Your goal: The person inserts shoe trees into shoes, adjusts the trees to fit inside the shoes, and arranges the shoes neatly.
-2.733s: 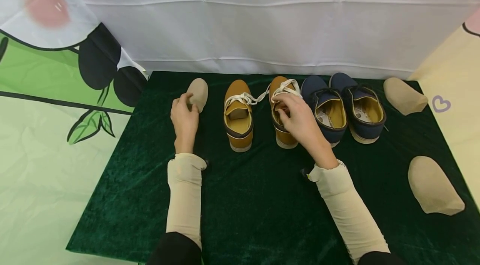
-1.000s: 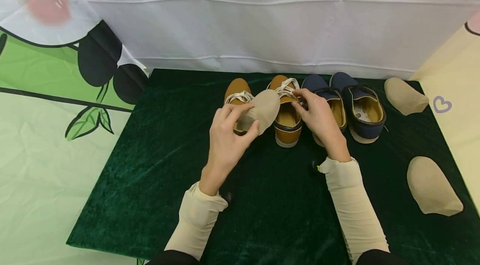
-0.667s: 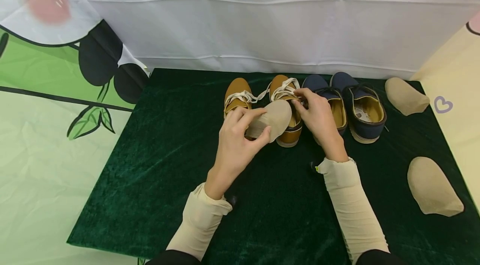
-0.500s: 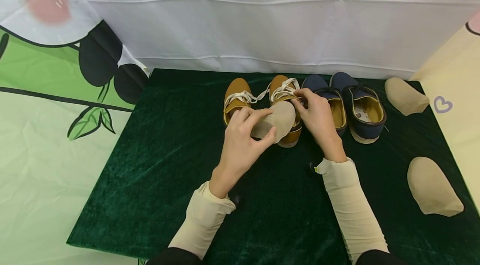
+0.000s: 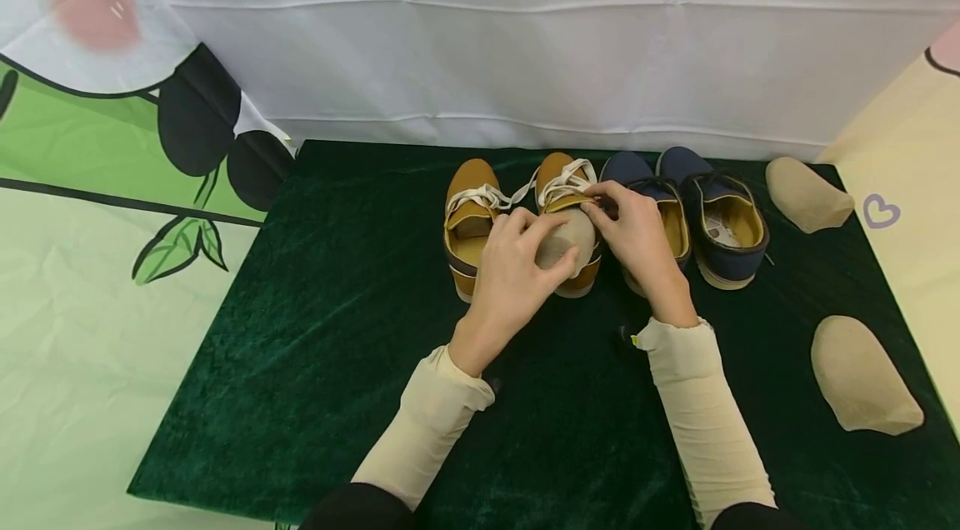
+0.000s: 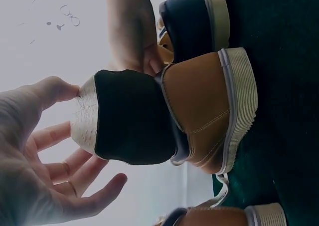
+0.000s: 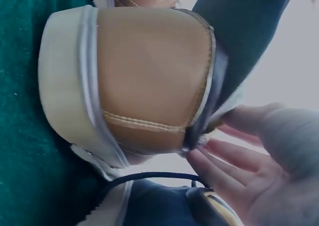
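My left hand (image 5: 517, 263) pinches a beige toe-shaped shoe insert (image 5: 567, 240) between thumb and fingers. The insert's rounded front is tipped down at the opening of the right tan shoe (image 5: 557, 170). The left wrist view shows the insert's dark face (image 6: 134, 118) and pale end, reaching past the shoe's heel (image 6: 199, 96). How deep it sits is hidden. With thumb and fingers, my right hand (image 5: 633, 234) holds the upper edge of that shoe's opening at its right side, near the white laces. In the right wrist view, the fingers (image 7: 209, 173) are at the dark collar (image 7: 204, 116).
The other tan shoe (image 5: 471, 176) stands to the left, joined by white lace. Two navy shoes (image 5: 731, 251) stand close on the right. Two more beige inserts (image 5: 808, 195) lie farther right on the green velvet cloth (image 5: 315, 330). A white curtain (image 5: 480, 63) hangs behind.
My left hand has lifted the insert from the cloth's left side, carried it right and tipped it at the tan shoe's opening. My right hand has shifted right to the opening's edge.
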Tool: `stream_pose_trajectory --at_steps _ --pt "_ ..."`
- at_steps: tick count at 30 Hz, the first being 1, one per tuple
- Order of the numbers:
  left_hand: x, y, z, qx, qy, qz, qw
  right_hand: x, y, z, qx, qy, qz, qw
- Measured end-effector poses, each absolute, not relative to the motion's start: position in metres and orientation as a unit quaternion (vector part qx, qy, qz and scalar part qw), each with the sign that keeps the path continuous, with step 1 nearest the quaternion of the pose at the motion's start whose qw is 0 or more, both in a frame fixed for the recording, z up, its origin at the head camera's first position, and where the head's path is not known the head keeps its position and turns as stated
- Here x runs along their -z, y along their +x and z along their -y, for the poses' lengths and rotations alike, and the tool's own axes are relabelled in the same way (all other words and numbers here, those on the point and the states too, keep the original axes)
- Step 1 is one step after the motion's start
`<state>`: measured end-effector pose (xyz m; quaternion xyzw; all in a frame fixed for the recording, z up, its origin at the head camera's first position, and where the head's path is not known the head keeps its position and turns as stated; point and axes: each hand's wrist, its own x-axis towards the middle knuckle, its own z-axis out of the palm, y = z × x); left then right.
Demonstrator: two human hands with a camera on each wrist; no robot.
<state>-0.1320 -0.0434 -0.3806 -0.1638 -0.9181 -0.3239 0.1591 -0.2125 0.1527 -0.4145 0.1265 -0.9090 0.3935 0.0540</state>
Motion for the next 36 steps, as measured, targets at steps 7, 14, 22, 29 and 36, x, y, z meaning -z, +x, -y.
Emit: stream_pose_trajectory --at_steps 7,14,22,29,36 --pt "0.388 -0.147 0.028 0.303 -0.154 0.93 0.143 0.401 -0.21 -0.169 -0.402 0.165 0.898 -0.066" --pt "0.396 -0.163 0.034 0.372 -0.17 0.909 0.081 0.391 -0.203 -0.193 -0.446 0.216 0.854 -0.161" --pt "0.395 -0.177 0.063 0.421 -0.183 0.887 -0.039 0.384 -0.201 -0.2 -0.429 0.246 0.837 -0.233" --pt "0.401 -0.182 0.066 0.431 -0.173 0.882 -0.083 0.387 -0.203 -0.19 -0.413 0.242 0.851 -0.215" --pt "0.408 -0.189 0.061 0.431 -0.157 0.887 -0.052 0.387 -0.205 -0.187 -0.408 0.235 0.86 -0.194"
